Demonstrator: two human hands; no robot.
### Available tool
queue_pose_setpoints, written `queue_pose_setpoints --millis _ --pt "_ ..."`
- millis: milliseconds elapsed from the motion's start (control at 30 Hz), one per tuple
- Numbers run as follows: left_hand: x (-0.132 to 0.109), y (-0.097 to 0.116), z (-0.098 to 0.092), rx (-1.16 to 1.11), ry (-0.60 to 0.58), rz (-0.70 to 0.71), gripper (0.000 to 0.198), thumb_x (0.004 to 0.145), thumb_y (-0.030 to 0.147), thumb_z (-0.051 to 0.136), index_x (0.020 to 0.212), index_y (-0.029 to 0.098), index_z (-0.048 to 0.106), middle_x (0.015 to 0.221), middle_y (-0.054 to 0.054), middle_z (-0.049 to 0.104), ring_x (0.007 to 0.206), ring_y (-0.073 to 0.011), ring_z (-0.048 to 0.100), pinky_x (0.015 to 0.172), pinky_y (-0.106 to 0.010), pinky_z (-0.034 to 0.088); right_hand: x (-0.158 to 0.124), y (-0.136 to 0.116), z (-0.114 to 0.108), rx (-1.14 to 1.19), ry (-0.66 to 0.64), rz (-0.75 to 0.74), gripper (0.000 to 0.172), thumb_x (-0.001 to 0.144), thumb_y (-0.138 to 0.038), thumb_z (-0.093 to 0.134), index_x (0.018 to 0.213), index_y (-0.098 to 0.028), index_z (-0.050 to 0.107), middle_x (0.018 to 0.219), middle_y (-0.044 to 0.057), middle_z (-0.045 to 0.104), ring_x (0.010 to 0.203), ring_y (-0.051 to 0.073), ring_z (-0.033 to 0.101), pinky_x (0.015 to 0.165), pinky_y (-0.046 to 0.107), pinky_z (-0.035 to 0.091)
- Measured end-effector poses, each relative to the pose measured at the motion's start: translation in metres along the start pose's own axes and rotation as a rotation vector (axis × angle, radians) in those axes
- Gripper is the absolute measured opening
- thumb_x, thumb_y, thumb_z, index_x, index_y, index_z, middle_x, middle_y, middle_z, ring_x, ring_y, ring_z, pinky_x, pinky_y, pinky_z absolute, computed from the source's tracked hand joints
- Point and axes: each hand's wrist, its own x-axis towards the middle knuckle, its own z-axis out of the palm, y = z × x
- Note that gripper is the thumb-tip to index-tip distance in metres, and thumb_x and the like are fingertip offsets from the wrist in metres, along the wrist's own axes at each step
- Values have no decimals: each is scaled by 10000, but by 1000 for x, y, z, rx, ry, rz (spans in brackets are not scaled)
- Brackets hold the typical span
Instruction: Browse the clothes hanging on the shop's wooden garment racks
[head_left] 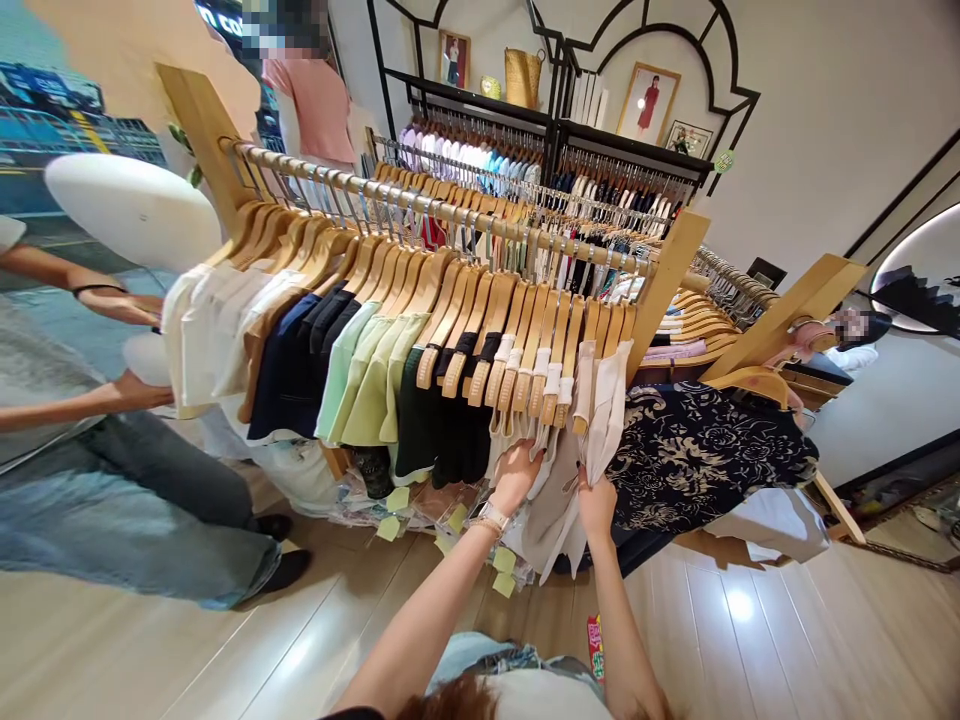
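A wooden clothes rail (pixel 420 205) carries several wooden hangers with white, navy, green, black and beige garments. My left hand (pixel 516 472), with a watch at the wrist, grips the beige garments (pixel 551 500) near the rail's right end. My right hand (pixel 598 500) is closed on the edge of a cream garment (pixel 609 410) just to the right. A dark floral garment (pixel 697 450) hangs beside my right hand.
A person in jeans (pixel 127 510) stands at the left, arms reaching toward the white clothes. Another person in pink (pixel 315 100) is behind the rail. More racks (pixel 525 170) and a shelf with pictures stand at the back. Yellow tags (pixel 397 500) dangle low.
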Motion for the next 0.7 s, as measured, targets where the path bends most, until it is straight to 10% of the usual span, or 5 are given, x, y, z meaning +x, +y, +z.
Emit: queue_pose_setpoints --millis 700 --pt "-15 -4 0 64 36 33 355 965 311 532 1284 177 610 1261 -153 694 1110 -271 696 919 -347 559 2 5 9 -9 30 -39 405 978 -364 449 1062 -137 774 948 156 784 888 286 745 713 278 483"
